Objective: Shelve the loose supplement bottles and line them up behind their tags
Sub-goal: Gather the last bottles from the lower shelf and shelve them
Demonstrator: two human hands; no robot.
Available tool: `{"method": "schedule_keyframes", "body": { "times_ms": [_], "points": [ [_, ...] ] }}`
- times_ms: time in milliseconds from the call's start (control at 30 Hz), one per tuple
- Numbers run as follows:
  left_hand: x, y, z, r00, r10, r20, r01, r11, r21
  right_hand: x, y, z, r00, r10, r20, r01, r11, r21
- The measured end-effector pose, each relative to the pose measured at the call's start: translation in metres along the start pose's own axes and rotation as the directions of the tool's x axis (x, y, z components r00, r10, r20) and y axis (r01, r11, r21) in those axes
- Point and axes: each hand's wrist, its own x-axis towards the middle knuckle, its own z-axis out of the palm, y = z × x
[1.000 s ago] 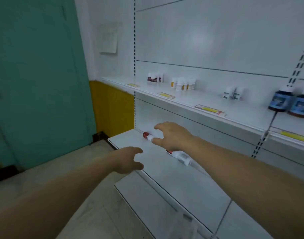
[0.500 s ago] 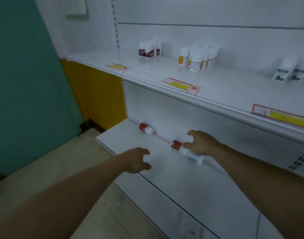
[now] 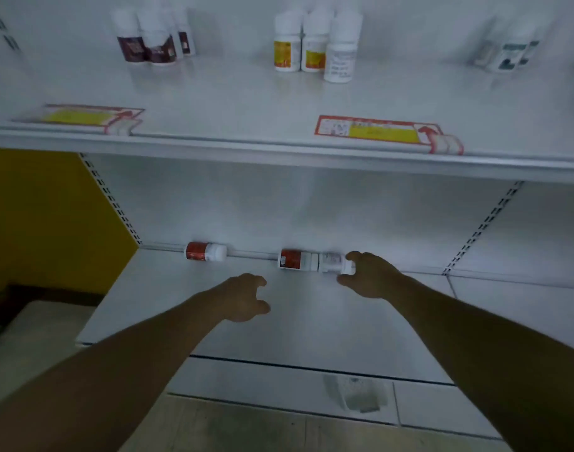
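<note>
A: Hands?

B: Left hand [image 3: 246,296] hovers over the middle of the lower shelf [image 3: 311,327]. Fingers are loosely curled, with nothing in them. Right hand [image 3: 368,275] is deeper in, at that shelf's back edge. Thumb sits above and fingers below the cap end of the white-label bottle [image 3: 332,263], pinching it. The frame is blurry there, but contact looks real.

A: Loose stock?

B: Three bottles lie on their sides along the lower shelf's back edge, against the back panel. The white-label bottle lies end to end with the red-label bottle [image 3: 297,260], and they touch. The far-left red bottle [image 3: 204,251] lies apart from them, near the lower shelf's left rear corner.

A: Above?

B: The upper shelf [image 3: 279,148] is directly over the lower shelf. Two tags lie flat at its front lip, the left tag [image 3: 83,117] above the lower shelf's left end and the right tag [image 3: 376,132] above its right half. Standing further back are the dark-label bottles [image 3: 152,44] over the left part and the yellow-label bottles [image 3: 295,47] over the middle. A smeared bottle group [image 3: 507,50] is past the lower shelf's right upright; I can't read its labels.
</note>
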Motion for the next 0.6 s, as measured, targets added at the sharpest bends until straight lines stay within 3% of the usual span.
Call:
{"method": "schedule_keyframes", "body": {
  "times_ms": [300, 467, 600],
  "points": [
    [0.077, -0.018, 0.003, 0.995, 0.090, -0.032, -0.087, 0.992, 0.092, 0.043, -0.002, 0.035, 0.997, 0.080, -0.019, -0.080, 0.997, 0.000],
    [0.146, -0.010, 0.025, 0.977, 0.141, -0.160, -0.119, 0.983, 0.140, 0.091, 0.015, 0.069, 0.995, 0.012, -0.096, -0.014, 1.000, -0.022],
    [0.190, 0.001, 0.044, 0.925, 0.247, -0.289, -0.189, 0.958, 0.214, 0.116, 0.029, 0.099, 0.986, -0.036, -0.160, 0.008, 0.986, -0.168]
  ]
}}
